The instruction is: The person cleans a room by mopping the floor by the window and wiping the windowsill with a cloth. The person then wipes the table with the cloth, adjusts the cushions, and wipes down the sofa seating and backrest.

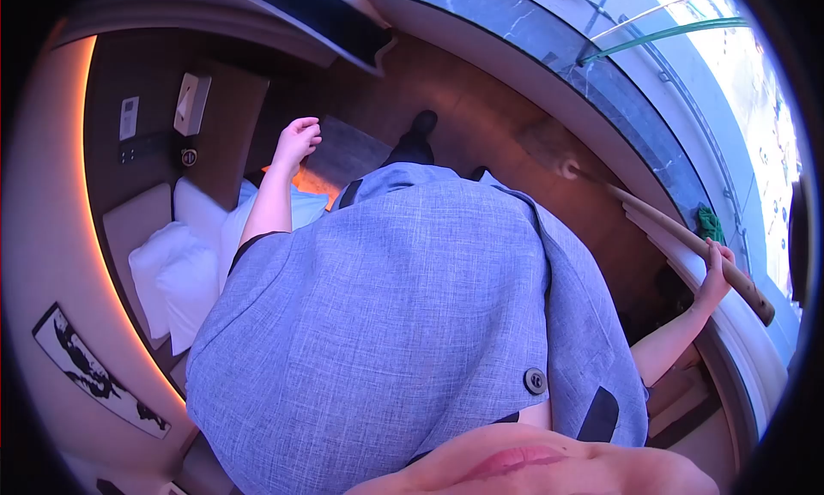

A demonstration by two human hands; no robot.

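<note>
My right hand (719, 272) is closed around the upper part of a long wooden pole (678, 232), beside the window ledge. The pole slants down toward the floor, and its far end is too blurred to name. A bunched green cloth (709, 225) lies on the ledge close to that hand. On the other side, my left hand (299, 141) is raised in front of the bedside area, its fingers loosely bent and holding nothing that I can see. A blue-grey button-up garment (403, 298) covers my body between the two arms.
White pillows (184, 272) lie on the bed at left, near a tissue box (191, 105). A dark marble ledge (549, 45) curves along the window. Brown floor (481, 92) stretches past my dark shoe (424, 122). A framed picture (99, 371) hangs on the wall.
</note>
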